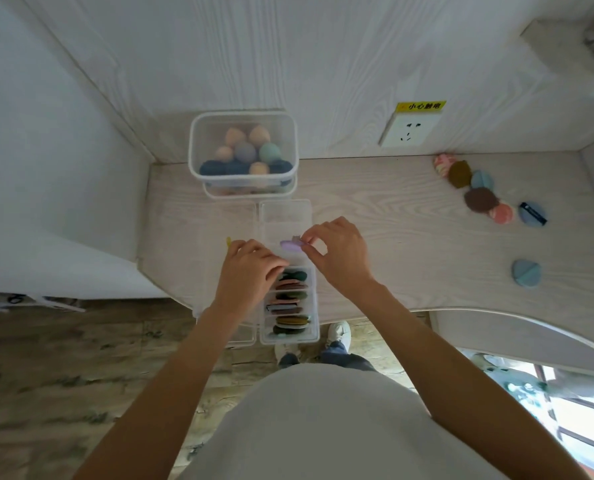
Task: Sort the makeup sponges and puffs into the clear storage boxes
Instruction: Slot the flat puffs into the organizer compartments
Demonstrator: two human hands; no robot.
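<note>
Lilac and soft, the puff [291,245] looks light and squashy; your right hand [337,252] pinches its edge over the divided box [286,216], so keep that grip. Your left hand [250,268], fingers curled, steadies the box's nearer compartments; seven puffs [480,199] wait well apart on the desk [392,237].

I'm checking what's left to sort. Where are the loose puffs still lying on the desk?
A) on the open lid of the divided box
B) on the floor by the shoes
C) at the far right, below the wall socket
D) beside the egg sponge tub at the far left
C: the loose puffs lie in a cluster on the desk at the right, below the wall socket, with one blue puff apart, nearer the person.
</note>
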